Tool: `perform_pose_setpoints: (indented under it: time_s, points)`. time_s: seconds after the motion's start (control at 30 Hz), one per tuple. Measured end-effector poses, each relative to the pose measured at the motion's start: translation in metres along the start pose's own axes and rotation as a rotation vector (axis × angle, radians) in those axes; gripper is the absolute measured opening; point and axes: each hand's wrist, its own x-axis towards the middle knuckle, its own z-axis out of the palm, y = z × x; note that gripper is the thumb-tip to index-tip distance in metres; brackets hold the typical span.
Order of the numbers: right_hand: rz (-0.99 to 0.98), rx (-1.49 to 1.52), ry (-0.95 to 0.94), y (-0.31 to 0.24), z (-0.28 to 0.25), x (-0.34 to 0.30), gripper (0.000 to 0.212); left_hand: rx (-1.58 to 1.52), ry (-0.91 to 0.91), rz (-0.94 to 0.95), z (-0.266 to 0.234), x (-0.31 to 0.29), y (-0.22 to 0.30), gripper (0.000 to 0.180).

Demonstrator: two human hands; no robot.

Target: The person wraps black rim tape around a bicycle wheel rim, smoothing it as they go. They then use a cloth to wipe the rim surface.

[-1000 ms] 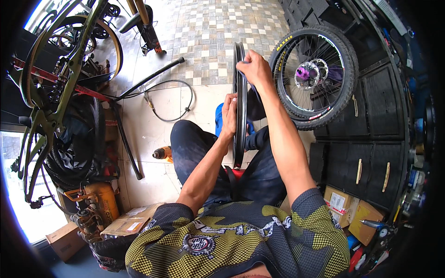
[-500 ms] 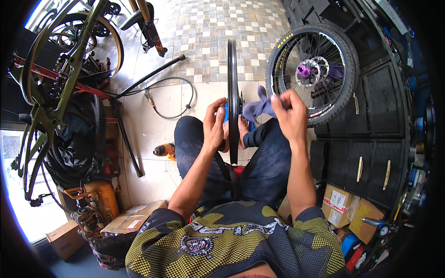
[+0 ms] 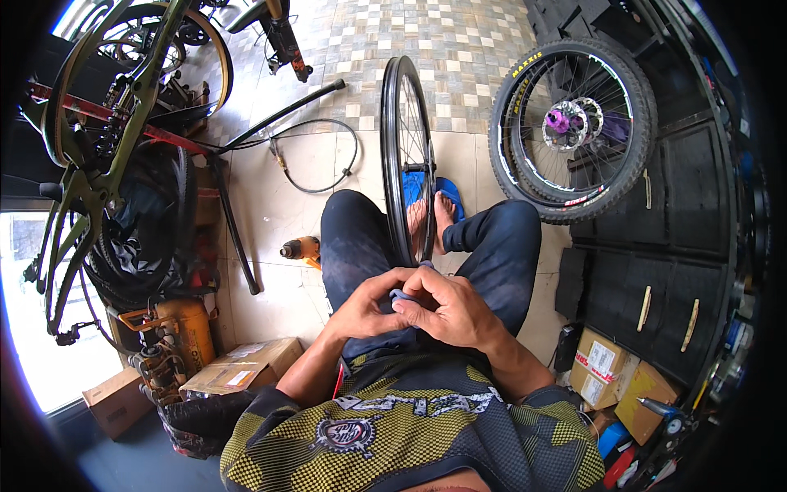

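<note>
A black bicycle wheel (image 3: 390, 164) without a tyre stands upright between my knees, leaning slightly. My left hand (image 3: 369, 307) and my right hand (image 3: 449, 313) meet in front of my lap, at the near end of the rim. Between them is a bunched purple-grey cloth (image 3: 399, 296). Fingers of both hands curl round it, and most of it is hidden. A little of it shows beyond the knuckles. Whether the cloth touches the rim is hidden by my hands.
Two wheels, one with a knobby tyre (image 3: 643, 123), lean at the right by black cabinets (image 3: 656, 271). An orange drill (image 3: 303, 249) and a looped cable (image 3: 355, 152) lie on the floor. Bike frames (image 3: 131, 123) and a stand leg (image 3: 234, 230) are at the left. Cardboard boxes (image 3: 283, 354) sit nearby.
My hands came together toward my body, and the right brought the cloth in from the side. The wheel turned from edge-on to slightly angled. The whole view shifted a little.
</note>
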Motion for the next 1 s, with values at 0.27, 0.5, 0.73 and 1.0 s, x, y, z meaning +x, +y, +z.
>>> perform_pose_setpoints:
  time_s: [0.27,0.5,0.73,1.0]
  points:
    - [0.068,0.074,0.025,0.010,0.001,0.008,0.026,-0.177,0.116,-0.021,-0.025,-0.022,-0.005,0.021]
    - [-0.012,-0.034,-0.090,0.021,0.008,0.018,0.021,0.461,0.558,0.139,-0.018,0.002,-0.025,0.023]
    - [0.126,0.221,0.248,0.076,-0.021,0.093,0.029,0.659,0.691,0.143,-0.026,0.056,-0.056,0.025]
    - [-0.040,0.195,0.535,0.117,-0.061,0.250,0.067,0.715,0.712,0.100,-0.020,0.079,-0.057,0.023]
